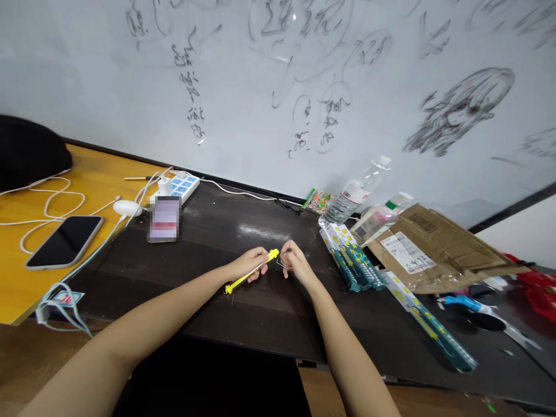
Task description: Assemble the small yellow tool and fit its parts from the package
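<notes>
A slim yellow tool [238, 282] with a thicker yellow end lies slantwise in my left hand [252, 263], whose fingers are wrapped round it near that thicker end. Close by on the right, my right hand [293, 260] has its fingers pinched on a thin bent metal wire [283, 264]. The wire sits near the tool's upper end; whether the two touch I cannot tell. Both hands are just above the dark table [208, 255].
Teal boxes [351, 258], another long box [434, 324], a water bottle [350, 194] and a cardboard parcel [434, 243] are at the right. Leftward are a phone [65, 242], a power strip [185, 188] and white cables. A whiteboard [238, 104] stands behind.
</notes>
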The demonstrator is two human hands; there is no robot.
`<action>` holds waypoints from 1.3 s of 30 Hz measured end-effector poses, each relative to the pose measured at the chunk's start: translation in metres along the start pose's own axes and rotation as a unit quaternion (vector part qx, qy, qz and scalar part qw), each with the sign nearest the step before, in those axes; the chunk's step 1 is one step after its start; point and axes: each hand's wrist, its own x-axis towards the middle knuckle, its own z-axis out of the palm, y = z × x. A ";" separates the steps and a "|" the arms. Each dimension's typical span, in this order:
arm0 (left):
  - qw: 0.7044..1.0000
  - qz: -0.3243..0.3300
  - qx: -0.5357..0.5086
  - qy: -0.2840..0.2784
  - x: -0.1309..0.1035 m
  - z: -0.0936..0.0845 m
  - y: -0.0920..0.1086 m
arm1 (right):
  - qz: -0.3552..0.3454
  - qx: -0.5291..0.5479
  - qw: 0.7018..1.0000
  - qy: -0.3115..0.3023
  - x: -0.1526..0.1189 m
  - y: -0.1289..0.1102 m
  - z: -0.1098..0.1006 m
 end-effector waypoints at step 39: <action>0.999 -0.019 0.044 -0.001 0.003 -0.002 -0.005 | -0.165 -0.307 0.937 -0.001 -0.010 -0.016 0.014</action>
